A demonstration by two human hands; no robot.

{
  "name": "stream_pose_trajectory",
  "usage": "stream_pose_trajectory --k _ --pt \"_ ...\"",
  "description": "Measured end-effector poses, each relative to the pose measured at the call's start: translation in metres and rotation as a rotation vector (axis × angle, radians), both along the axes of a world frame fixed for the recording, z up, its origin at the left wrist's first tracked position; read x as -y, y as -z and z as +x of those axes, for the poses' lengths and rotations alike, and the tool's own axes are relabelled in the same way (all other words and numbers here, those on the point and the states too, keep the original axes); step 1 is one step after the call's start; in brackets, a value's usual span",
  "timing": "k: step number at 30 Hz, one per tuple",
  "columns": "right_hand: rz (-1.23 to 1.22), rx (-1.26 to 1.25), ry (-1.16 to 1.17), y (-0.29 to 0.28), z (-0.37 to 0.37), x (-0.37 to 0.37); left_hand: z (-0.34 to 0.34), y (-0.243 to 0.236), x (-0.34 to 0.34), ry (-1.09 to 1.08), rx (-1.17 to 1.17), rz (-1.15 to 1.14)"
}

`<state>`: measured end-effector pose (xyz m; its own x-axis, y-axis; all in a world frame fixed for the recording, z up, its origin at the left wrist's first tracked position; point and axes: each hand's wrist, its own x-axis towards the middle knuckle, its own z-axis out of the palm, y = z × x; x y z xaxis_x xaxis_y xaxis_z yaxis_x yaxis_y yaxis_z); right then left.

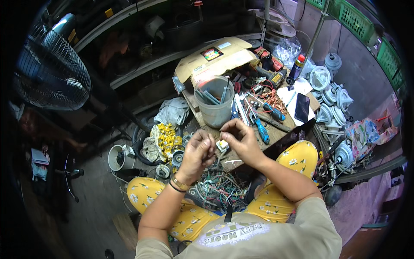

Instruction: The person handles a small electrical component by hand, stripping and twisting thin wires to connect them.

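Both my hands are raised in the middle of the view, close together at the near edge of the wooden worktop (pixel 278 136). My left hand (pixel 199 153) has its fingers curled in a pinch around something too small to make out. My right hand (pixel 239 140) has thumb and forefinger bent together beside a small white piece (pixel 222 146); I cannot tell whether it grips that piece. Just behind them stands a translucent bucket (pixel 213 112) with flat strips inside. A blue-handled tool (pixel 262 131) lies right of my right hand. A tangle of coloured wires (pixel 217 190) is below my hands.
A cardboard sheet (pixel 211 52), power tools (pixel 274 77), a phone (pixel 302 108) and a spray can (pixel 297 67) crowd the worktop. Several white plastic fittings (pixel 336 101) are heaped rightward. A standing fan (pixel 54 69) is left. A small pail (pixel 120 159) stands on the floor.
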<state>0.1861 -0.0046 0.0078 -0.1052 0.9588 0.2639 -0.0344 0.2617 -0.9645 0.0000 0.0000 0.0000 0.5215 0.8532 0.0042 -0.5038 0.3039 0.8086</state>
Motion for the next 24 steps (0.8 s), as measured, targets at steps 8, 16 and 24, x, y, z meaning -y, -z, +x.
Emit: stream_pose_trajectory --k 8,16,24 --pt "0.111 -0.05 0.206 0.002 0.051 -0.022 -0.02 0.073 -0.021 -0.469 -0.532 0.087" --pt "0.063 0.069 0.289 0.047 0.09 -0.048 0.046 0.09 -0.058 -0.394 -1.23 0.86" --pt "0.14 0.169 0.309 0.042 0.098 -0.035 0.103 0.125 -0.104 -0.055 -1.828 1.07"
